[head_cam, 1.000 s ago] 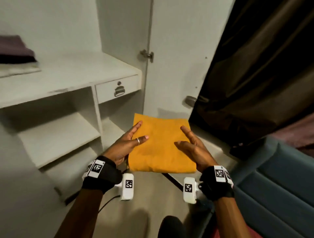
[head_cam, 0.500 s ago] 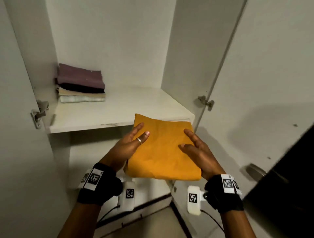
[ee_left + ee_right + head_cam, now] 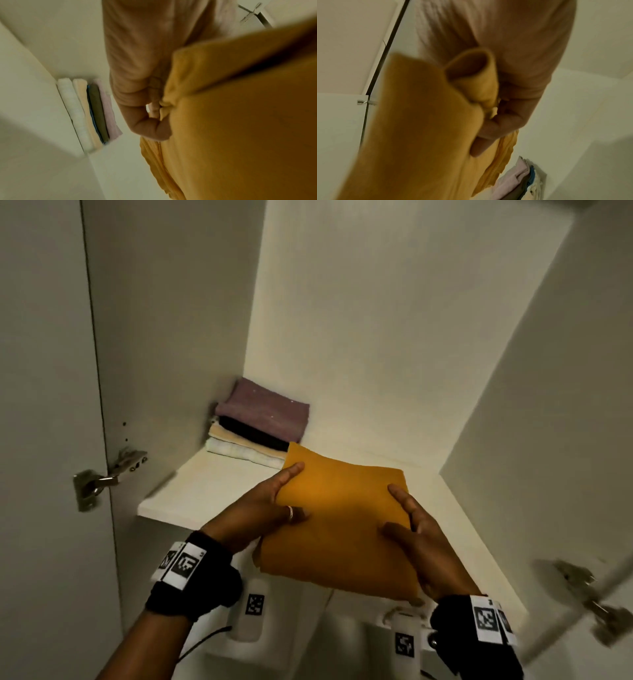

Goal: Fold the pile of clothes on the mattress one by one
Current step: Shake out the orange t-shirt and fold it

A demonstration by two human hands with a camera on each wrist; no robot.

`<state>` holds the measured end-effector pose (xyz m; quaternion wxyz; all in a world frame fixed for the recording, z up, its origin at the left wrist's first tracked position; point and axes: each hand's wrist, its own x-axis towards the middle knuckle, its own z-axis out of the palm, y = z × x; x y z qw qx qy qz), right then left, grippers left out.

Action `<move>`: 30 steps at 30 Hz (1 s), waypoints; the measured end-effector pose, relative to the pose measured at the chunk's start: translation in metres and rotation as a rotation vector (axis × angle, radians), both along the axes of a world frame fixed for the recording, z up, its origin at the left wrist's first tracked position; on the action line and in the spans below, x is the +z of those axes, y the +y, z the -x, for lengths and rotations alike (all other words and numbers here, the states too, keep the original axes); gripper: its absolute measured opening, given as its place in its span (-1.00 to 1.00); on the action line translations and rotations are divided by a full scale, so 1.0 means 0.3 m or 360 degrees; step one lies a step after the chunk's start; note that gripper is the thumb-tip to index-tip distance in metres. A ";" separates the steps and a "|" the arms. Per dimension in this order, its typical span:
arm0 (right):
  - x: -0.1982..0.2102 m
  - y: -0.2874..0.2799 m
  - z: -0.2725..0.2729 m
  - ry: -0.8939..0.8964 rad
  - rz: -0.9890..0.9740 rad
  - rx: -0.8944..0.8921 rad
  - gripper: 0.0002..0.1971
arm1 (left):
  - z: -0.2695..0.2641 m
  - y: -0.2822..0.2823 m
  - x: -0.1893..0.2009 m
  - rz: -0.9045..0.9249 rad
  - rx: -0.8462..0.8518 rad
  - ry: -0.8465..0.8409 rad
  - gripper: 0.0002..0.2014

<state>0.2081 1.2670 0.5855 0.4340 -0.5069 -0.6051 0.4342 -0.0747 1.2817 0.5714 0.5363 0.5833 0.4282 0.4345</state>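
Observation:
A folded orange cloth (image 3: 342,518) hangs flat between both hands, partly over the front of a white wardrobe shelf (image 3: 191,491). My left hand (image 3: 270,508) grips its left edge, thumb on top and fingers beneath. My right hand (image 3: 421,539) grips the right edge the same way. The left wrist view shows the left hand (image 3: 137,81) curled round the cloth's layered edge (image 3: 240,121). In the right wrist view, the right hand (image 3: 513,67) pinches a rolled fold of the cloth (image 3: 419,128). A stack of folded clothes (image 3: 260,426), purple on top, lies at the shelf's back left corner.
The wardrobe's left door (image 3: 51,440) stands open, with a metal hinge (image 3: 99,477) near shelf height. The right door (image 3: 565,440) is open too, its hinge (image 3: 589,601) blurred. The shelf to the right of the stack is bare white board.
Both hands have carried the orange cloth up from the lower shelves and drawer to the upper shelf with the stack. The grip on the cloth has not changed.

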 end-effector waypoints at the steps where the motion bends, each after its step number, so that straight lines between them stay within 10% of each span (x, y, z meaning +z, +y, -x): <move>1: -0.008 0.063 0.027 -0.0022 -0.0016 0.0045 -0.34 | 0.024 0.037 0.006 0.0008 0.0058 -0.0034 -0.15; 13: 0.039 0.689 0.322 0.0002 -0.0042 0.0178 0.08 | 0.277 0.578 0.208 -0.0115 0.0350 0.0582 -0.23; 17: 0.120 0.914 0.413 0.0009 -0.0049 0.0127 -0.28 | 0.342 0.782 0.329 -0.0152 0.0353 0.0913 -0.21; 30: 0.166 1.355 0.674 0.0181 0.0098 0.0207 -0.21 | 0.469 1.129 0.465 -0.0090 0.0544 0.1703 -0.34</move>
